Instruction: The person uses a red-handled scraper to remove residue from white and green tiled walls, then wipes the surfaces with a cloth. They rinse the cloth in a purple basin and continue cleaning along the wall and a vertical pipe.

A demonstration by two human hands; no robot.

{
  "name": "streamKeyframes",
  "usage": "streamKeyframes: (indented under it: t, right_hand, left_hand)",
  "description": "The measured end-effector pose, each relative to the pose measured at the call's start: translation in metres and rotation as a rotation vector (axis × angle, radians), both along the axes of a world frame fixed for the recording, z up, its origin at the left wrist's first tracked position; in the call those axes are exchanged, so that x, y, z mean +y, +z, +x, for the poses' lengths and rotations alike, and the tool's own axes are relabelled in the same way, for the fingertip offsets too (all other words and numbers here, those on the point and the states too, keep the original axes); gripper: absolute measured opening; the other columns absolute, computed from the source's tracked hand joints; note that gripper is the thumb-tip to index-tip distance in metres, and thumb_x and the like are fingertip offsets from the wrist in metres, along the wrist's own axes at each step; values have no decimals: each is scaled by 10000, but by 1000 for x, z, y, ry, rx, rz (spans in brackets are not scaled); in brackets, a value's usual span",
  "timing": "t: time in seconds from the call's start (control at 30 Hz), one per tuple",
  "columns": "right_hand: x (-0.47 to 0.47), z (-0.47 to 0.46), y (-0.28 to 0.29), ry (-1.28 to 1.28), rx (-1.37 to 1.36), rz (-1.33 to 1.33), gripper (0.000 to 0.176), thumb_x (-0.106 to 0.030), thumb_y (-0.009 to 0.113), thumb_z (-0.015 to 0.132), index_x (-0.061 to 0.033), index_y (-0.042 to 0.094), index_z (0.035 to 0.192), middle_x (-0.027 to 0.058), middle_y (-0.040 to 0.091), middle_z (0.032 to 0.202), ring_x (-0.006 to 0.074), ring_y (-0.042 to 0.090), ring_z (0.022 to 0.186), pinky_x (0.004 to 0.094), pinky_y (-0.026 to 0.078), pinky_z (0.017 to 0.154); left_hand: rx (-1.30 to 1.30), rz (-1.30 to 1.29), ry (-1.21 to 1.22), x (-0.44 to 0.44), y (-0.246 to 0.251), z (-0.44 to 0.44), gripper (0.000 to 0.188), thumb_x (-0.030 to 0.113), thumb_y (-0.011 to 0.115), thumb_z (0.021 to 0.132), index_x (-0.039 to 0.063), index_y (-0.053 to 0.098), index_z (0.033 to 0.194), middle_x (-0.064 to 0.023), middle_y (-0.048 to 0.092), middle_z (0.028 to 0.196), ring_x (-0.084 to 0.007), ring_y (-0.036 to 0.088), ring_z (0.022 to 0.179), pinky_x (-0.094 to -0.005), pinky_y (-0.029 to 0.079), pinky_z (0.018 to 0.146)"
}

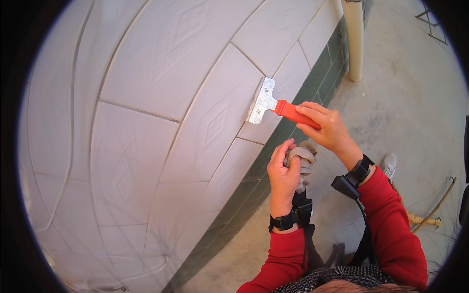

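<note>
My right hand (324, 126) grips the orange-red handle of a wide-bladed scraper (264, 100). Its metal head, fastened with two screws, lies at the white wall tiles (216, 121), close to a joint between them. Below it, my left hand (284, 168) holds a crumpled beige-grey cloth (303, 159) between fingers and thumb, in front of the dark green tile band (253, 175). Both wrists carry black straps with devices.
A cream pipe (354, 44) stands by the wall's far end. A pale cable (73, 91) runs over the tiles at left. On the concrete floor (395, 91) are a curved stick (436, 205) and a metal frame (430, 22). A light shoe (388, 164) shows beside my right wrist.
</note>
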State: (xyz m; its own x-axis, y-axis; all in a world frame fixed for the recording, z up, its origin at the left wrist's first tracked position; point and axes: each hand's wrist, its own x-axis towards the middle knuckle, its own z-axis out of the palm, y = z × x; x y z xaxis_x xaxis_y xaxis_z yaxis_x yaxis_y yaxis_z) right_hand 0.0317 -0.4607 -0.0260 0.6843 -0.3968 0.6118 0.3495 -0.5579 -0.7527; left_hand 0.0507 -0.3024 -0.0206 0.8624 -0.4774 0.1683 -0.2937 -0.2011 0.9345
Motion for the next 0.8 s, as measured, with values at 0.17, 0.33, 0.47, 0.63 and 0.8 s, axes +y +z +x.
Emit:
streamKeyframes:
  t: [0.17,0.33,0.47,0.63,0.8]
  right_hand:
    - [-2,0,-2,10,-37,58,348,-42,673,675,-4,574,1006,144,588,983,274,603,766,289,487,647]
    - [-1,1,-2,-24,-84,1,341,-48,668,679,-9,574,1005,136,589,973,275,599,743,283,487,629]
    - [-2,2,-2,-27,-123,46,338,-64,668,668,-26,584,993,120,594,959,280,602,692,289,495,585]
    - [0,2,-3,-45,-92,-30,345,-63,670,662,-28,584,994,119,594,959,282,598,685,291,495,577]
    - [3,2,-3,-42,-59,-8,357,-69,675,659,-32,585,1002,122,588,974,282,598,681,290,495,570]
  left_hand:
    - [-8,25,-13,-4,-1,-4,322,-22,519,731,-4,544,1052,-105,571,951,-166,563,848,-261,438,760]
    - [-29,27,31,-4,-1,-4,324,-20,522,730,-3,542,1053,-105,570,942,-170,565,849,-265,438,761]
    - [-23,34,0,-5,-1,-8,319,-16,526,730,-1,546,1049,-105,570,938,-173,565,849,-265,439,760]
    - [-35,32,61,-2,3,-4,311,-5,531,735,0,546,1046,-102,568,925,-169,560,839,-263,438,752]
    - [-14,12,8,-6,0,-4,305,-2,533,734,-4,546,1039,-100,570,918,-166,555,817,-264,439,736]
